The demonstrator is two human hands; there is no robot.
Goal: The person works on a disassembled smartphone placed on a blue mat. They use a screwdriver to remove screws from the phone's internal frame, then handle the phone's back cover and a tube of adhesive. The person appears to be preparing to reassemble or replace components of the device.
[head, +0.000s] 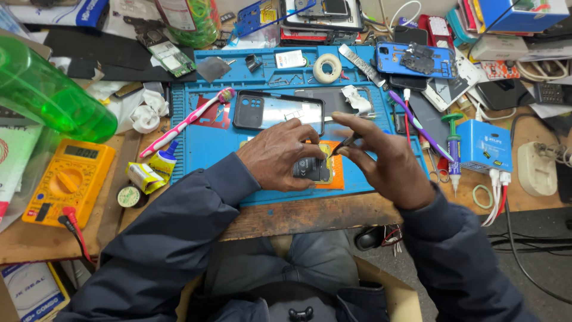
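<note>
Blue mat (208,146): left hand (280,156) hiding phone (316,170).

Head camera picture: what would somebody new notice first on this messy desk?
Probably the two hands in the middle: the left hand presses down on an opened phone lying on the blue mat, while the right hand pinches thin tweezers over it. Next, the bright colours around them: a yellow meter on the left, a green bottle above it, and a pink toothbrush on the mat's left side.
</note>
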